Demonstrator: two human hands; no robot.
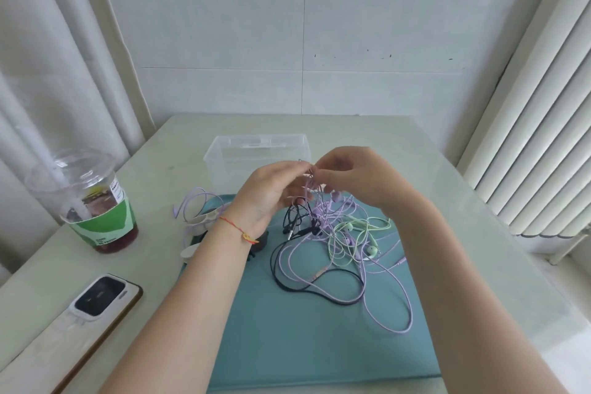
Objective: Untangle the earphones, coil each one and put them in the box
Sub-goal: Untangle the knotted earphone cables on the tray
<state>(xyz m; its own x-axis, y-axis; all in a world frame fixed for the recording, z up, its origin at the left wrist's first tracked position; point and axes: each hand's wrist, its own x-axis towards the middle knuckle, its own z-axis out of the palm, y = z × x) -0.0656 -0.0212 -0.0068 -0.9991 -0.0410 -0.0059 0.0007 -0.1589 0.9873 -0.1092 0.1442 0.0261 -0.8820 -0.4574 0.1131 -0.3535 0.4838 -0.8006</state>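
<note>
A tangle of purple earphones (380, 269), black earphones (300, 221) and green earphones (367, 230) lies on a teal mat (319, 345). My left hand (271, 192) and my right hand (355, 176) meet above the tangle, both pinching purple cable lifted from the heap. Purple earbuds dangle just below my fingers. A clear plastic box (230, 150) stands behind my hands with nothing visible inside. Another purple cable (195, 198) loops at the mat's left edge.
An iced drink cup (92, 201) with a green sleeve and straw stands at the left. A phone (102, 294) lies face down near the front left. A white and dark object sits under my left wrist. Curtains hang left, a radiator right.
</note>
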